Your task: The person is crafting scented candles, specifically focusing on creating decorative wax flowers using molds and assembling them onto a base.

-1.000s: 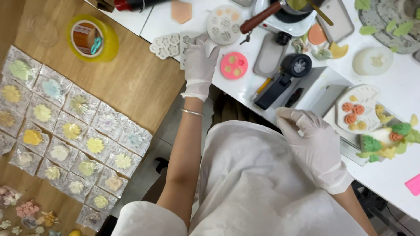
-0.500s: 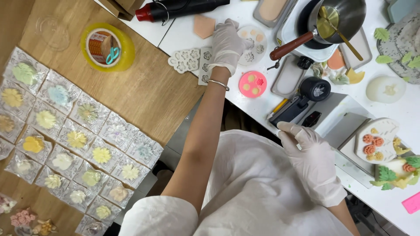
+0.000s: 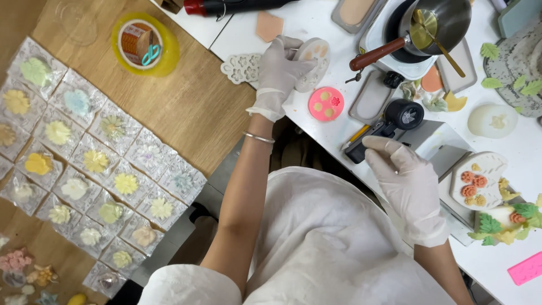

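Left hand (image 3: 280, 66): fingers closed on round white silicone mould (image 3: 311, 61), beside pink round mould (image 3: 326, 104).
Right hand (image 3: 407, 182): open, empty, nearer.
Progress: mould part-filled.

Both hands wear pale disposable gloves. The left arm stretches straight forward, bare from the short white sleeve to the wrist, where a thin bangle sits just below the glove cuff. The left hand (image 3: 280, 70) has its back turned up and its fingers (image 3: 298, 66) curled closed around something small. The right arm is bent close to the body. The right hand (image 3: 407, 182) hangs low with its palm down, its fingers (image 3: 379, 148) loosely spread and gripping nothing.
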